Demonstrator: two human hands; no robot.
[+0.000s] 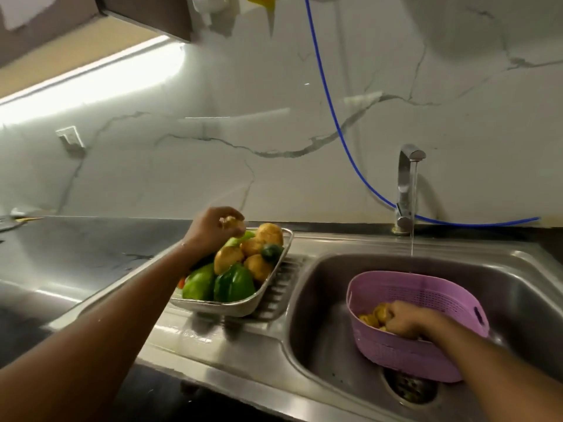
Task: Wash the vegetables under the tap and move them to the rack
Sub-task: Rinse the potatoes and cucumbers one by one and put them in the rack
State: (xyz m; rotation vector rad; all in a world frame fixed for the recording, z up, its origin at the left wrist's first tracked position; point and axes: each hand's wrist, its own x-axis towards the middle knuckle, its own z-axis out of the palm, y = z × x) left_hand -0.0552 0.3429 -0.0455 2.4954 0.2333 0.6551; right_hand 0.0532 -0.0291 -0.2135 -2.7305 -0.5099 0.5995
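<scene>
Steel sink [341,269], dark counter [76,248], marble wall [274,117], tap [406,184] running.

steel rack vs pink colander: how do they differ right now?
The steel rack sits on the draining board; the pink colander sits tilted in the sink basin. The rack is piled with potatoes and green peppers; the colander shows only a few yellowish pieces. The left hand holds a small potato above the rack; the right hand reaches into the colander. Both hold vegetables.
</scene>
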